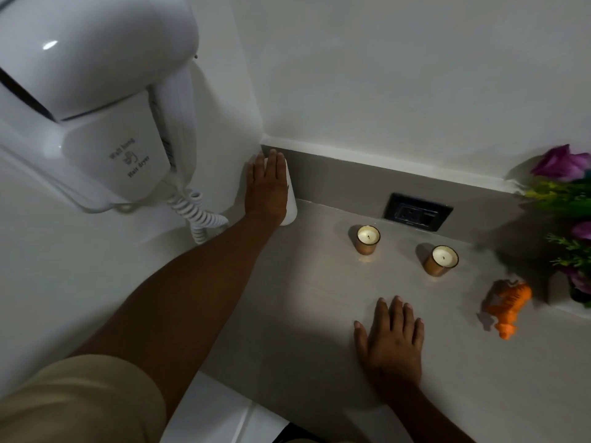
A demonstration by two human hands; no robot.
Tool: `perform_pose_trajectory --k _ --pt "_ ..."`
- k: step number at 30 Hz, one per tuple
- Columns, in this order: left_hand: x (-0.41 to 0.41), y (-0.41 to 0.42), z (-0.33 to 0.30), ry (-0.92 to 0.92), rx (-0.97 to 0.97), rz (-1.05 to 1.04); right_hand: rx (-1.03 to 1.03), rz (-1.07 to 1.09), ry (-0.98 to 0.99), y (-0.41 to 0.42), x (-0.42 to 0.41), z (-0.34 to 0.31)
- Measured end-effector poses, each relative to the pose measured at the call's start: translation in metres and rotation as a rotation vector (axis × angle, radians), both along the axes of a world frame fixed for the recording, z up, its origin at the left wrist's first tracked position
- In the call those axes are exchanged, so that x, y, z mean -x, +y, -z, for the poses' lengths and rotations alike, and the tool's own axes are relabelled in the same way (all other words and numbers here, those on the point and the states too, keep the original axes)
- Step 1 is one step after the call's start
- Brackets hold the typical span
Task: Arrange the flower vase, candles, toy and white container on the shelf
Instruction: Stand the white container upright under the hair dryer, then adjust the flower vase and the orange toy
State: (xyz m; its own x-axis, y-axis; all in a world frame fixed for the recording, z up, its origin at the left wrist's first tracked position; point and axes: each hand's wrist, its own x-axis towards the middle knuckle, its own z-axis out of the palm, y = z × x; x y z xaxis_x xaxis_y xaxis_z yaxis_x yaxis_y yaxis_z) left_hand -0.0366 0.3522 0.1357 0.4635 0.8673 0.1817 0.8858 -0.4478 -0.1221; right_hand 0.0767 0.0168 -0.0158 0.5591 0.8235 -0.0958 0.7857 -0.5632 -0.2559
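The left hand [267, 187] lies with fingers straight against the side of the one white container [290, 199], which stands upright in the far left corner of the shelf [307, 298], touching or nearly touching the wall; whether the hand actually grips it cannot be told. The right hand [393, 340] rests flat and spread on the shelf near its front edge, holding nothing. Beyond the right hand stand two candles in amber glasses, one [368, 239] further left and one [441, 260] further right, apart from each other. One orange toy [505, 306] lies to the right of the right hand. One flower vase [569, 225] with purple blooms sits at the far right edge, blurred. A wall socket [417, 212] is behind the candles, and a hair dryer [96, 100] hangs on the left wall.
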Motion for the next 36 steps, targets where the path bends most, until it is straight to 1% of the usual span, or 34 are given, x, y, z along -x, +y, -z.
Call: perform_pose_trajectory --k 6,9,10,13,14,16,17,19,21,24,27,32,34,36 --pt "-0.001 -0.001 -0.003 0.041 0.025 -0.016 -0.020 0.000 0.003 0.000 0.000 0.000" --pt "-0.005 -0.010 -0.008 0.068 0.023 -0.063 -0.021 -0.017 0.007 -0.002 -0.002 -0.001" --pt "-0.005 -0.016 -0.009 0.035 0.011 -0.072 -0.021 -0.036 0.010 -0.003 -0.004 -0.001" --pt "-0.009 -0.053 0.007 -0.197 0.039 0.014 0.003 -0.072 0.033 -0.013 -0.014 -0.002" --pt "-0.011 -0.072 0.018 -0.241 0.078 0.064 0.008 -0.062 0.034 -0.018 -0.017 -0.003" --pt "-0.014 -0.118 0.046 -0.259 0.204 0.197 -0.002 -0.008 0.022 -0.029 -0.024 -0.003" --pt "-0.017 -0.145 0.062 -0.233 0.278 0.264 -0.007 0.022 0.012 -0.035 -0.027 -0.003" --pt "-0.021 -0.192 0.090 -0.117 0.397 0.345 -0.009 0.068 -0.009 -0.047 -0.034 -0.002" --pt "-0.030 -0.226 0.115 -0.001 0.466 0.390 -0.013 0.126 -0.022 -0.061 -0.045 0.002" --pt "-0.041 -0.247 0.132 0.086 0.507 0.464 -0.007 0.192 -0.046 -0.081 -0.058 0.004" --pt "-0.050 -0.248 0.139 0.114 0.466 0.510 -0.014 0.212 -0.042 -0.092 -0.067 0.006" --pt "-0.052 -0.242 0.147 0.078 0.448 0.530 -0.066 0.224 0.002 -0.092 -0.068 0.003" --pt "-0.052 -0.242 0.148 0.083 0.446 0.528 -0.167 0.248 0.067 -0.098 -0.073 -0.001" --pt "-0.052 -0.241 0.149 0.078 0.450 0.532 -0.344 0.343 0.161 -0.108 -0.082 -0.007"
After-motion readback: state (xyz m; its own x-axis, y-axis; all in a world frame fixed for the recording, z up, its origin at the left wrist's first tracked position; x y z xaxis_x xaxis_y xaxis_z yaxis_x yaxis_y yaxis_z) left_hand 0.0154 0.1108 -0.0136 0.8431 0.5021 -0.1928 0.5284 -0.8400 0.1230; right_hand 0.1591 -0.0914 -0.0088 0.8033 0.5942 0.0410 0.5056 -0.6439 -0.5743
